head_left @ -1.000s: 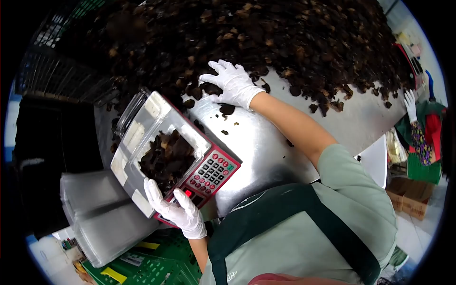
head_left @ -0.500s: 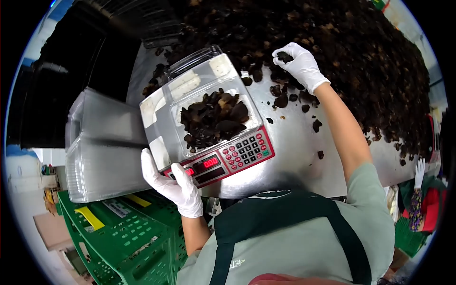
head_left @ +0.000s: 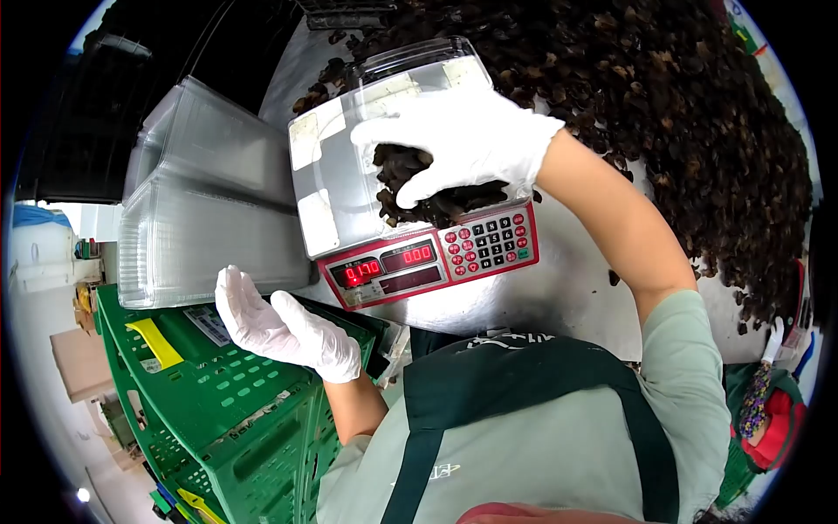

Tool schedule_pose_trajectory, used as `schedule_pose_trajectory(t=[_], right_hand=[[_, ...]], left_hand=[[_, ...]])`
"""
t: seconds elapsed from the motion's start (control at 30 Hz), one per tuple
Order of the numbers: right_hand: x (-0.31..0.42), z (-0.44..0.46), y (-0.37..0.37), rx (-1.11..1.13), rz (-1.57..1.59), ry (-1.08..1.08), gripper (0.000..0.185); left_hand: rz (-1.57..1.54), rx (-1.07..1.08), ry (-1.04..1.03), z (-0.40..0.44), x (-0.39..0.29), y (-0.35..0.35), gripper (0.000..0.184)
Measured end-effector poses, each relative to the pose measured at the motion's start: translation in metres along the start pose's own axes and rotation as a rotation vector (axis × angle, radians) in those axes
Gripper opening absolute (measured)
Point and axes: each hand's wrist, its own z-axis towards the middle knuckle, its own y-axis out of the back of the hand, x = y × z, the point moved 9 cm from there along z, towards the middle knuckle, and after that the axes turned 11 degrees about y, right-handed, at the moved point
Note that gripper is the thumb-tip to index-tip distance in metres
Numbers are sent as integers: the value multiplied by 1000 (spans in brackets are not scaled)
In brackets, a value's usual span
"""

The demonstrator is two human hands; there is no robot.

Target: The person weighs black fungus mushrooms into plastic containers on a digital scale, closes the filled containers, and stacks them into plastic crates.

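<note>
A red scale [head_left: 419,262] with a lit display reading 0.170 stands on the metal table. On its platform a clear plastic tray holds dark, wet, fungus-like pieces [head_left: 401,166]. My right hand [head_left: 463,144], in a white glove, is over the tray with thumb and fingers apart, touching or just above the pieces; whether anything is under the palm is hidden. My left hand [head_left: 284,327], also gloved, is palm up with fingers apart and nothing in it, in front of the scale's left corner and above a green crate [head_left: 236,410].
Stacked clear plastic trays [head_left: 209,236] stand left of the scale. A large heap of dark pieces [head_left: 646,96] covers the back and right of the metal table [head_left: 567,306]. Black crates are at the upper left. Another person's gloved hand [head_left: 773,339] shows at the far right.
My right hand has moved from the heap to over the tray on the scale. My left hand has come away from the scale's edge. The view has shifted, and loose pieces are hidden behind my right arm.
</note>
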Motion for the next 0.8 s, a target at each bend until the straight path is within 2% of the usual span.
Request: schedule_pose_trajectory(t=[0.07,0.1,0.17,0.2,0.23,0.3,0.37,0.43,0.47,0.57,0.7,0.77,0.8], right_hand=[[-8,-5,11,-110,46,11,67],[-10,-7,15,-149,51,14,54],[-28,-14,11,-103,354,-217,35],[-32,-14,19,-226,112,-79,23],[-35,-17,24,-336,141,-36,20],[-47,-27,28,-431,399,-123,18],[-57,-39,35,-581,495,-129,17],[-60,-56,45,-613,753,-372,11],[-63,-68,53,-712,722,-336,13],[-93,-125,46,-844,828,-484,15],[-128,-207,0,-856,785,-749,18],[-155,-262,-36,-707,501,-973,24],[-146,-266,-33,-569,351,-1030,28]], left_hand=[[-6,5,29,-2,0,-3,45],[-14,15,52,-3,2,-6,45],[-55,29,62,-4,7,-7,45],[-67,46,62,-4,8,-9,45],[-78,62,62,-4,8,-11,46],[-88,72,66,-5,7,-15,46],[-96,82,69,-6,7,-16,46],[-83,73,92,-5,9,-16,46],[-82,75,92,-4,9,-16,46],[-82,69,99,-2,11,-17,47],[-86,73,98,2,6,-32,47],[-100,87,109,3,1,-42,47],[-131,167,166,2,2,-55,48]])
